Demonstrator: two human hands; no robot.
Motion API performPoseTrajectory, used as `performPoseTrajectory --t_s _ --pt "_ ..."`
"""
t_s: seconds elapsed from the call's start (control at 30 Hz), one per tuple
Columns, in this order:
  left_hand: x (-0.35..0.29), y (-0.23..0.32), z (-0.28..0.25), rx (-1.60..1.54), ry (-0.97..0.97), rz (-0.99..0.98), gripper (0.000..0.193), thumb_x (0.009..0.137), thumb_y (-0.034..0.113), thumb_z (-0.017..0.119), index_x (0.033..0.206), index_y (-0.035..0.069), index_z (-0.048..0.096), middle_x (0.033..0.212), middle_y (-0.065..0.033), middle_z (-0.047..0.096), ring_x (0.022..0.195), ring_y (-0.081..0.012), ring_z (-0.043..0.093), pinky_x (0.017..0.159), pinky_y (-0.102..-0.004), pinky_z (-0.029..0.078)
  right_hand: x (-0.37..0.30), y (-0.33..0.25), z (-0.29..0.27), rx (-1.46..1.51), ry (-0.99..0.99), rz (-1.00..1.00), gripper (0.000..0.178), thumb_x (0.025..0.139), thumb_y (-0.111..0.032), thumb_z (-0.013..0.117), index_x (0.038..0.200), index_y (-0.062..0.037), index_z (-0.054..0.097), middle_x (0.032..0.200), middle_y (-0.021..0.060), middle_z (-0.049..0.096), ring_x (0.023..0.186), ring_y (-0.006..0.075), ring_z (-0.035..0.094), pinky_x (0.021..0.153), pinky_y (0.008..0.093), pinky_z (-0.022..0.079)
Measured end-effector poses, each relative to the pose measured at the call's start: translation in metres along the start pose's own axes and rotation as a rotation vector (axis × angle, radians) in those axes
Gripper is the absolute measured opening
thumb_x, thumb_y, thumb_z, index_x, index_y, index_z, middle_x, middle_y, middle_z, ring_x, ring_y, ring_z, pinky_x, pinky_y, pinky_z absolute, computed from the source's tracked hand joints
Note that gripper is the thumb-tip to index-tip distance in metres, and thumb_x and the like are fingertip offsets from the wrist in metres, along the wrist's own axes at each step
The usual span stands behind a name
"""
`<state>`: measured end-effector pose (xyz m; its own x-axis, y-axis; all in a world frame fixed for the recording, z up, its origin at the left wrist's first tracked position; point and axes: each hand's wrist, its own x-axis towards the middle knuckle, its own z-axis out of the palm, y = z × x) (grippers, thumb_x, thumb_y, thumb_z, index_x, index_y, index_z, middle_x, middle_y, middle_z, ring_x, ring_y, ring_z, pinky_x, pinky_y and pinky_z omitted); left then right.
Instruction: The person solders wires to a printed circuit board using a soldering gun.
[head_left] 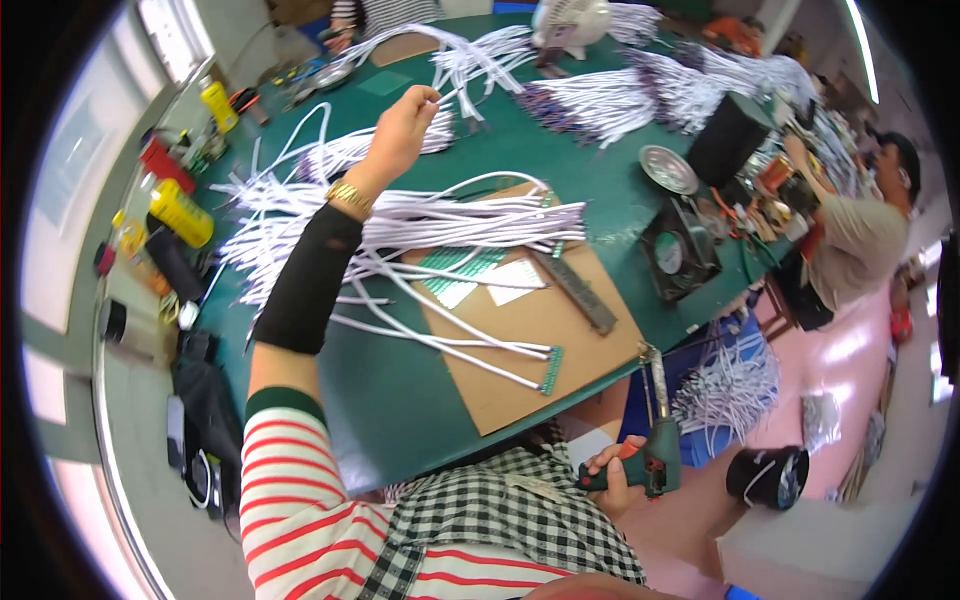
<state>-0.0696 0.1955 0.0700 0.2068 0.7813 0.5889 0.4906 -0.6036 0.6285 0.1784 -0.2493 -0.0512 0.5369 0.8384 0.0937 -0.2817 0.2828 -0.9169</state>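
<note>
The left hand (405,130) was up over the green table (375,440), close to the far white cords (480,60). Its fingers were bent in close — I could not tell if they held a cord. The right hand (620,485) was low on the near right, past the table's edge. Its fingers were wrapped around a green tool (660,455), and the tool's long tip pointed up near the corner of a brown sheet (480,390).

A big pile of white cords (470,225) lay across the middle of the table, partly over the sheet. Nearer, two cords ran right to a little green strip (551,370) on the sheet. A dark bar (575,290) lay on it too. Yellow bottles (180,212) were on the left — and a black fan (680,250) stood on the right.
</note>
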Motion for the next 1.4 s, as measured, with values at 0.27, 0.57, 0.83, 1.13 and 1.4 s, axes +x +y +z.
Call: performPoseTrajectory --t_s 0.27,0.57,0.83,1.13,1.4 --pt "-0.13 0.186 0.004 -0.082 -0.863 0.32 0.025 0.073 -0.001 0.052 0.098 0.001 0.051 0.08 -0.0168 0.057 0.075 -0.0354 0.058 0.065 -0.0409 0.046 0.017 -0.007 0.019 -0.029 0.061 0.058 0.037 0.086 -0.001 0.05 0.121 -0.0025 0.038 0.078 0.0102 0.054 0.063 0.0141 0.051 0.064 0.0305 0.048" --pt "-0.214 0.189 0.028 -0.427 -1.022 0.115 0.015 0.087 0.009 0.055 0.092 -0.001 0.046 0.076 -0.0223 0.055 0.071 -0.0409 0.057 0.062 -0.044 0.045 0.034 -0.02 0.062 0.107 -0.11 0.106 0.05 0.081 0.005 0.059 0.124 -0.0066 0.036 0.093 0.0129 0.058 0.076 0.0149 0.056 0.072 0.0278 0.046" --pt "-0.206 0.174 0.03 -0.748 -1.294 -0.529 0.016 0.094 0.016 0.051 0.09 0.001 0.049 0.071 -0.0045 0.058 0.057 -0.0088 0.056 0.047 -0.0229 0.046 0.037 -0.005 0.075 0.081 -0.057 0.099 0.048 0.082 0.004 0.06 0.123 -0.0066 0.037 0.092 0.0094 0.059 0.08 0.0137 0.057 0.07 0.0256 0.046" --pt "-0.202 0.161 0.04 -0.843 -1.127 -0.619 0.014 0.091 0.012 0.056 0.083 0.002 0.05 0.071 -0.0045 0.061 0.056 -0.0078 0.057 0.05 -0.0208 0.046 0.061 -0.006 0.095 0.097 -0.014 0.062 0.049 0.081 0.007 0.06 0.124 -0.0028 0.038 0.088 0.0111 0.059 0.074 0.0144 0.056 0.069 0.0273 0.047" --pt "-0.189 0.155 0.038 -1.097 -1.164 -0.666 0.013 0.092 0.016 0.056 0.085 0.006 0.05 0.068 0.0019 0.055 0.053 -0.0016 0.041 0.047 -0.0168 0.03 0.078 -0.016 0.104 0.027 -0.118 -0.131 0.047 0.082 0.005 0.06 0.124 -0.0027 0.039 0.087 0.0121 0.061 0.073 0.0126 0.057 0.069 0.0255 0.048"
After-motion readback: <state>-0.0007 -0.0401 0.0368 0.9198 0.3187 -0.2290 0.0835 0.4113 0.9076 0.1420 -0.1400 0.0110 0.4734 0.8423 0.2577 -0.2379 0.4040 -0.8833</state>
